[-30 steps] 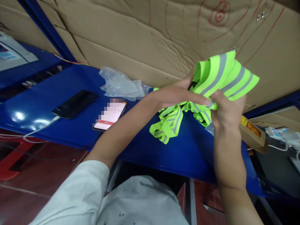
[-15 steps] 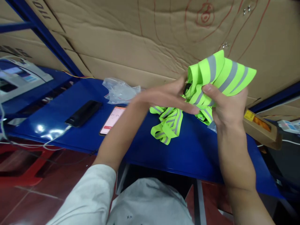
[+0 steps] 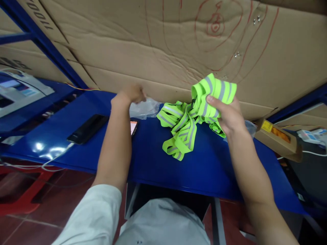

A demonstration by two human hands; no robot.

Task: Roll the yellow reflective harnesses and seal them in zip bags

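Note:
My right hand (image 3: 231, 114) grips a folded bundle of yellow-green strap (image 3: 222, 91) with grey stripes, thumb on top, above the right part of the blue table (image 3: 158, 166). More of the same strap (image 3: 182, 129) lies in loose loops on the table, left of and below the bundle. My left hand (image 3: 134, 93) is blurred, over the back edge of the table by a clear plastic bag (image 3: 145, 108). Its fingers are smeared, and whether they touch the bag cannot be made out.
A black phone (image 3: 88, 128) lies at the left, and a lit phone (image 3: 133, 127) is partly hidden behind my left forearm. An open cardboard box (image 3: 278, 137) stands at the right. A cardboard wall (image 3: 122, 58) rises behind the table.
My left hand has moved away from the strap bundle, leftward to the plastic bag. My right hand and the bundle have come lower and a little left, with the strap still gripped.

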